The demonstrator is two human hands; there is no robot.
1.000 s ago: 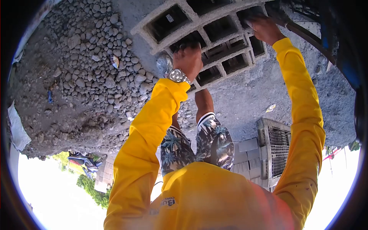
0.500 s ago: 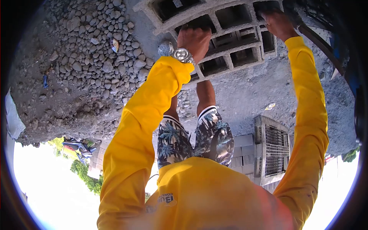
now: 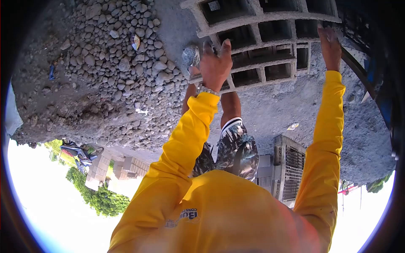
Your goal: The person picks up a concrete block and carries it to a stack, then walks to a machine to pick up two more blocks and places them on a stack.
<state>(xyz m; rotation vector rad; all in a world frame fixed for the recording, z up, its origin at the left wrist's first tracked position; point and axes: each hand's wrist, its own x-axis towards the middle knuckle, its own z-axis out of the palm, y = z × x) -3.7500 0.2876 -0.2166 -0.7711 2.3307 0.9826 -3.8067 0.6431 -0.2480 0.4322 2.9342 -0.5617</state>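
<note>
A stack of grey hollow concrete blocks (image 3: pixel 263 43) stands before me, its open cavities facing up toward me. My left hand (image 3: pixel 216 65), with a metal watch at the wrist, is at the stack's left side with thumb and fingers apart and nothing in them. Its thumb overlaps the edge of a block in this view. My right hand (image 3: pixel 330 48) lies at the right end of the blocks, fingers stretched out and their tips right at the block edge.
Loose gravel (image 3: pixel 122 63) is heaped at the left. A dusty, speckled foot or shoe (image 3: pixel 191 55) stands close beside the blocks. A dark bar (image 3: pixel 358 69) runs along the right. Behind me are a slatted concrete piece (image 3: pixel 291 166) and a motorcycle (image 3: pixel 78 152).
My left hand has come out of the block cavity it gripped and opened. My right hand has slipped off the block to its right end. The blocks appear shifted right in view.
</note>
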